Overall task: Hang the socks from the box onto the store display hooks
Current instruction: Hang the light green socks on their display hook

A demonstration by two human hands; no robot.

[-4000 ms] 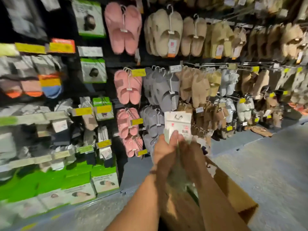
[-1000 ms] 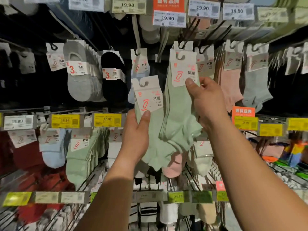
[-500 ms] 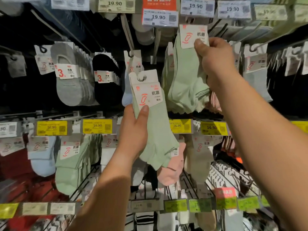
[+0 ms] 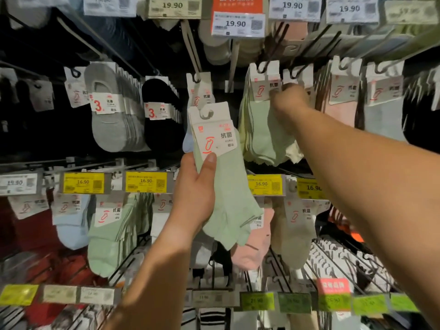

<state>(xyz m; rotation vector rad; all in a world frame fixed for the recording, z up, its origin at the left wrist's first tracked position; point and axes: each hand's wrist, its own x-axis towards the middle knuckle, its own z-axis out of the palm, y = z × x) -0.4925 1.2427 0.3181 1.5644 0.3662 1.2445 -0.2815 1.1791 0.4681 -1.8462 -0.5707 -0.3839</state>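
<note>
Your right hand (image 4: 289, 103) has dropped, pinching the hung green socks (image 4: 264, 129), while your left hand (image 4: 195, 194) grips another pair (image 4: 226, 198).

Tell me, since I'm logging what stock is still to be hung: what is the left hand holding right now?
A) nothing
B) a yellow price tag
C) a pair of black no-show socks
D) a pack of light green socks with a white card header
D: the left hand grips light green socks by the white card header, thumb on the card, clear of any hook.
</note>
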